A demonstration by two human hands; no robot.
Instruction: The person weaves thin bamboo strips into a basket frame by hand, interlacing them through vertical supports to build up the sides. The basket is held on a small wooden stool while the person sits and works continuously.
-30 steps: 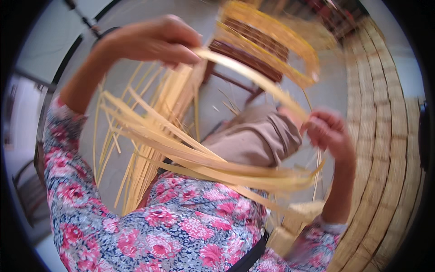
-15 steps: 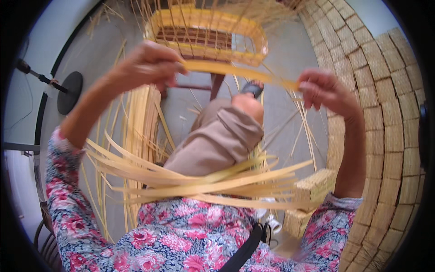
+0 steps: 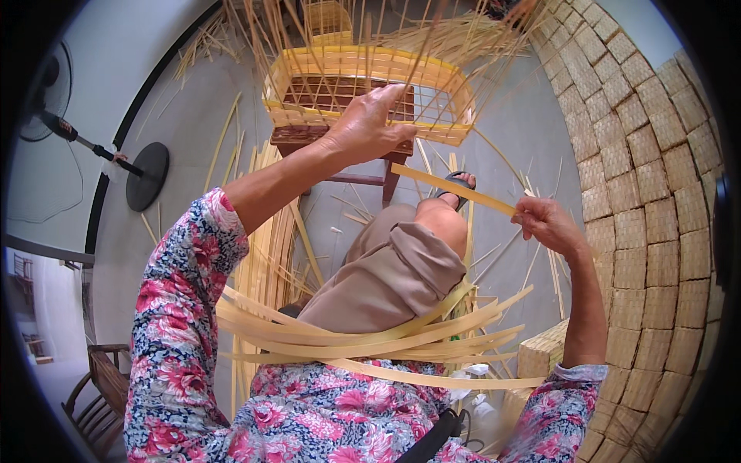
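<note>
A flat, pale yellow bamboo-like strip point(image 3: 455, 187) is pinched at one end by my right hand point(image 3: 544, 222), and its other end hangs free toward the left. My left hand point(image 3: 367, 127) reaches forward to the near side of a part-woven yellow basket point(image 3: 297, 65), with thumb and fingers spread apart by its upright stakes. Whether its fingertips touch a stake is hard to see. The basket has a woven wall, an open lattice base and long thin stakes standing up, and rests on a dark red wooden stool point(image 3: 289, 137). Across my lap lies a bundle of loose strips point(image 3: 370, 318).
Long strips point(image 3: 258, 231) are piled on the left, and more lie scattered over the grey floor point(image 3: 185, 108). Stacked woven blocks point(image 3: 633, 231) line the right side. A standing fan's round base point(image 3: 148, 176) and a wooden chair point(image 3: 104, 386) are at the left; another yellow basket point(image 3: 328, 19) stands behind.
My left hand has let go of the strip's left end and moved right to the basket. My right hand has come lower, still pinching the strip. The view has shifted.
</note>
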